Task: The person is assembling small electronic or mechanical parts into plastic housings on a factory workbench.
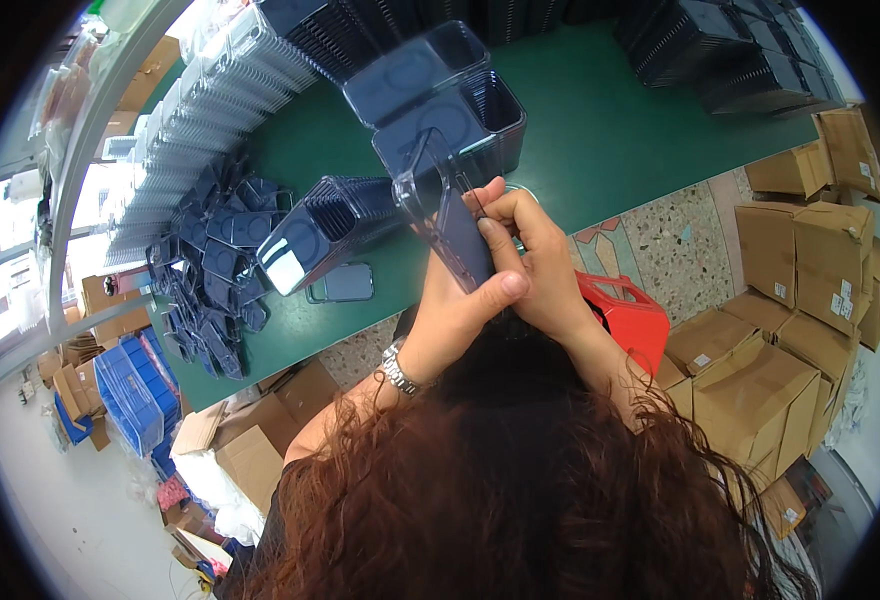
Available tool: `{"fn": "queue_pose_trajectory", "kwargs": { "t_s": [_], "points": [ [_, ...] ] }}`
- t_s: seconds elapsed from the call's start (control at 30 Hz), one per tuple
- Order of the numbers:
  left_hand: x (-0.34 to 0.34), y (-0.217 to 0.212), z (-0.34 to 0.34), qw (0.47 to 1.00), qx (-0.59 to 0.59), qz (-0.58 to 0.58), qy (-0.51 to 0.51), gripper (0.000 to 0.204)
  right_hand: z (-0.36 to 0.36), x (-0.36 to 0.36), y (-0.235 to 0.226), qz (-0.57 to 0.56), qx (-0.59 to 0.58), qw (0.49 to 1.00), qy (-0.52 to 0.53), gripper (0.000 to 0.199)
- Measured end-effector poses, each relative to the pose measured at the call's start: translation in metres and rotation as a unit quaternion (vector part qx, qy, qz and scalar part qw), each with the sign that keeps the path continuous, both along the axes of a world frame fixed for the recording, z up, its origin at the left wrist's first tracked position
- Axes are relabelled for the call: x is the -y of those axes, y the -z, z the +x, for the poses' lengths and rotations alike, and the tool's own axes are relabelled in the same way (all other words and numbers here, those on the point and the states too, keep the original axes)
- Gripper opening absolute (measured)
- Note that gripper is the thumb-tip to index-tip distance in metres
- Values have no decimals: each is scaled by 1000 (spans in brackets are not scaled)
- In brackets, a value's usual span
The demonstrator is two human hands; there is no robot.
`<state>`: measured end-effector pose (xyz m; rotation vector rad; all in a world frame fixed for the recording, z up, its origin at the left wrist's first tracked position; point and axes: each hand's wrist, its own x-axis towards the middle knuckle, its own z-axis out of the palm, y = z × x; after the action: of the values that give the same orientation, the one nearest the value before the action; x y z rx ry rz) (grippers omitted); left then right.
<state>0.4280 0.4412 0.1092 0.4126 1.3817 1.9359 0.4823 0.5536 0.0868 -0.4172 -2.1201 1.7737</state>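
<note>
Both hands meet just above the edge of the green table (600, 130), gripping one clear plastic phone case (430, 190) with a dark blue insert card (463, 245) in it. The left hand (460, 305) wraps around the lower part of the case from the left, its thumb lying across the front near the bottom; a metal wristwatch (397, 370) sits on that wrist. The right hand (530, 255) closes on the case from the right, fingers curled over its upper side edge and pressing on the card. The case stands nearly upright, tilted slightly left, transparent with a glossy rim and a rounded top corner that catches the light; the card fills its lower half. Just behind it on the table stands a stack of similar cases with dark inserts (445, 100), and another bundle (325, 230) lies on its side to the left, beside a loose heap of dark blue cards (210, 280). A red basket (630, 315) sits below the right wrist, with cardboard boxes (800, 290) on the floor to the right.
</note>
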Motion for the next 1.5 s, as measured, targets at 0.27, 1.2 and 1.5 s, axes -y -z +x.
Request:
{"fn": "queue_pose_trajectory", "kwargs": {
  "t_s": [0.27,1.2,1.5],
  "points": [
    [2,-11,-10,997,-66,-45,20,101,-4,0,2,-154,3,988,5,18],
    [5,-7,-101,691,-595,-409,-38,81,8,-28,43,-77,93,992,40,25],
    [143,-20,-114,709,-462,-386,-367,61,13,-19,88,13,176,984,-24,28]
  ]
}}
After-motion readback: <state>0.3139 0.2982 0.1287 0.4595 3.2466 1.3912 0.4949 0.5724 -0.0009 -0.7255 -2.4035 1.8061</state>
